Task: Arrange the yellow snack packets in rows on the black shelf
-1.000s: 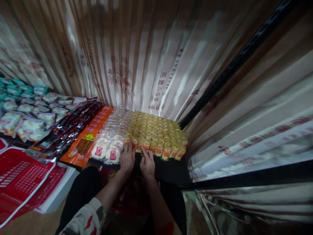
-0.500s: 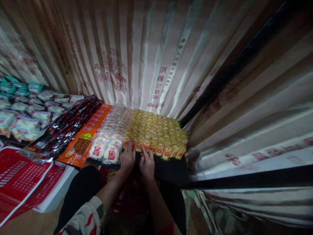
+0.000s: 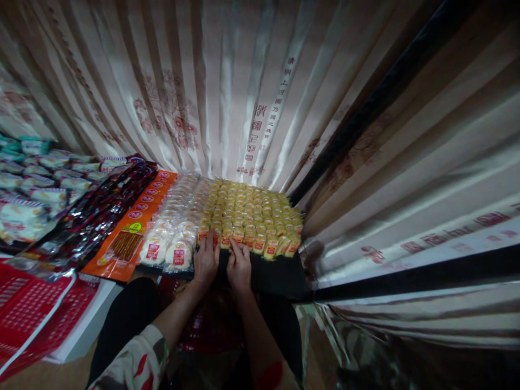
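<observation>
Small yellow wrapped snack packets with orange-red labels stand in tight rows on a black board. My left hand rests its outstretched fingers against the front packets at the left end of the rows. Just to its right, my right hand touches the front row with its extended index finger, the other fingers partly bent. Neither hand has a packet lifted. Left of the yellow rows lie clear-wrapped white round crackers with red labels, close beside my left hand.
Further left are an orange snack bag, dark shiny packs and white-and-green bags. A red basket stands low at the left by a white box. Pleated printed curtains hang behind, crossed by a dark pole.
The view has shifted slightly, so everything sits a little further left. Both hands stay at the front row of yellow packets, with barely any movement against it.
</observation>
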`<state>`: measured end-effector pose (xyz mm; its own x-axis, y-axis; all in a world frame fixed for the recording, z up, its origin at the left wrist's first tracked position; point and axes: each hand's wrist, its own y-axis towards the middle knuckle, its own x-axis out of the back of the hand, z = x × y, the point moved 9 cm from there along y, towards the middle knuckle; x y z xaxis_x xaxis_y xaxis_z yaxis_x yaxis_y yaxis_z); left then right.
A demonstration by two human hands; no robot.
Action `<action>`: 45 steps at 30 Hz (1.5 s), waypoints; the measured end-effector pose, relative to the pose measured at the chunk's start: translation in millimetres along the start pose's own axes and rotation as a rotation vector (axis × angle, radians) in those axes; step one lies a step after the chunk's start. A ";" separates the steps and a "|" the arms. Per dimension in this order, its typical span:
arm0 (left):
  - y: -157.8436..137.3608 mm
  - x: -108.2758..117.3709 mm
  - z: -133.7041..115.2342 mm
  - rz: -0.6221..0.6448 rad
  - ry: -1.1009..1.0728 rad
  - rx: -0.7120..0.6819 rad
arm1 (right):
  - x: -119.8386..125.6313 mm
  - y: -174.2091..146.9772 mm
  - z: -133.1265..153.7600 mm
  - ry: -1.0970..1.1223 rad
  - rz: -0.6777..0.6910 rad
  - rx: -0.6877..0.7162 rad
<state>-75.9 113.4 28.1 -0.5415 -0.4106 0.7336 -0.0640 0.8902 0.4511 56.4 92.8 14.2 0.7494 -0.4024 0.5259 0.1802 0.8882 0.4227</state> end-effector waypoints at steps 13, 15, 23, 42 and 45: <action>2.7 6.3 -8.5 -0.079 0.004 -0.110 | 22.6 -2.5 20.2 0.041 -0.137 0.091; 1.7 7.6 -9.5 -0.088 0.020 -0.120 | 39.1 -4.3 20.9 0.014 -0.218 0.074; -1.5 5.0 -11.4 -0.086 0.006 -0.166 | 99.9 -6.3 -42.4 -0.365 -0.405 -0.164; -1.9 4.3 -8.1 -0.068 0.049 -0.132 | 137.6 -1.3 -67.0 -0.355 -0.544 -0.267; -2.0 4.0 -8.8 -0.079 0.052 -0.142 | 140.4 7.8 -85.4 -0.308 -0.504 -0.312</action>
<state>-70.6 108.2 34.6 -0.4950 -0.4915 0.7166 0.0163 0.8193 0.5732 217.4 62.2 28.4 0.3173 -0.7889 0.5262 0.6711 0.5789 0.4632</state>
